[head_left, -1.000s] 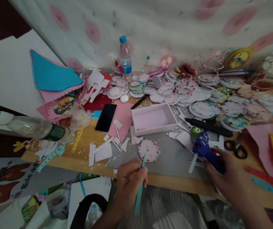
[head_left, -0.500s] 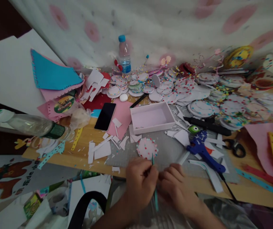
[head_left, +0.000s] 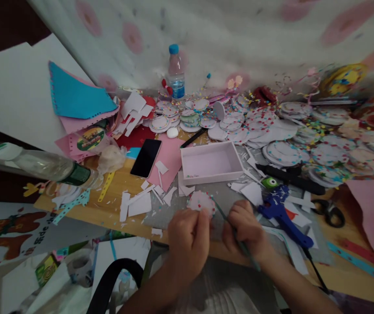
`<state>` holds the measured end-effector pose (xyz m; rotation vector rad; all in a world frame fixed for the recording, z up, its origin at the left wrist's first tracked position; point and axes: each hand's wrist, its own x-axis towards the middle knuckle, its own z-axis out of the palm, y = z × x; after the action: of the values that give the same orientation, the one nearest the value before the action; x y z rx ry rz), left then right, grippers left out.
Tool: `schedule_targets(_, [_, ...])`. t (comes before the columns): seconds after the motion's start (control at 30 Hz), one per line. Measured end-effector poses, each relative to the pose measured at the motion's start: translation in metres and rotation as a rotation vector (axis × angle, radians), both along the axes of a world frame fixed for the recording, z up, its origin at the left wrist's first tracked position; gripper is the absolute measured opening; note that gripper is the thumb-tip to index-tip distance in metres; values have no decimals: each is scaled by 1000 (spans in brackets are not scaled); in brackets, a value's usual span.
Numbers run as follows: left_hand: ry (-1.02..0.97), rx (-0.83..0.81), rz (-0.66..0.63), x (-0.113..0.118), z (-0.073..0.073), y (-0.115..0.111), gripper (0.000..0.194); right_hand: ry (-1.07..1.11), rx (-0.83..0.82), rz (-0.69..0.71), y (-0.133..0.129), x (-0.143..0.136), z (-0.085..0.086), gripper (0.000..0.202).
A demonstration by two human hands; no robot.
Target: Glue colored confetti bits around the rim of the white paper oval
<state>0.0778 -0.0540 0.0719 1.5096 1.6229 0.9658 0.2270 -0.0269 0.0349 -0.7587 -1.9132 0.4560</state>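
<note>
In the head view, a round white paper disc with red and pale dots along its rim is at the front of the grey mat. My left hand is closed at its near edge. The thumb lies over the lower right rim, and the fingers curl under, partly hidden. To the right, my right hand is closed round a thin teal strip. The strip slants from the disc's right edge down past the wrist. A white open box stands just behind the disc.
Paper scraps litter the mat and wood. A blue glue gun and black scissors lie right. Dotted discs pile behind the box, near an upright bottle. A phone and large bottle lie left.
The teal strip was upright between my two hands; it now slants in my right hand, which has moved right and up. My left thumb has come onto the disc's edge. The view has shifted slightly.
</note>
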Motion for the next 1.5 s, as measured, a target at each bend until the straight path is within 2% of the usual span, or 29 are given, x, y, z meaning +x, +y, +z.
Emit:
schedule_targets(0.1, [-150,-167,94,-16,-7,5,47,319,-269,-86,2,1,-4,29])
schedule_targets(0.17, [-208,-259,116,-27,-10,11,44,494,-408,-94,-1,1,-7,25])
schedule_targets(0.23, [-238,-332,115,-34,-12,18,38,603,-519,-38,-4,1,-11,25])
schedule_targets(0.33, [-287,-436,104,-34,-13,27,34,644,-593,99,-7,4,-15,24])
schedule_targets(0.43, [-320,-505,55,-28,-12,32,32,639,-576,183,-7,5,-15,24])
schedule_targets(0.57, [-334,-535,-1,-22,-12,36,32,576,-500,216,-3,4,-13,24])
schedule_targets(0.8, [-314,-543,-1,-22,-15,36,32,474,-402,261,-3,3,-19,25])
schedule_targets(1.5, [-291,-513,-12,-22,-17,32,29,333,-393,298,-2,6,-23,31])
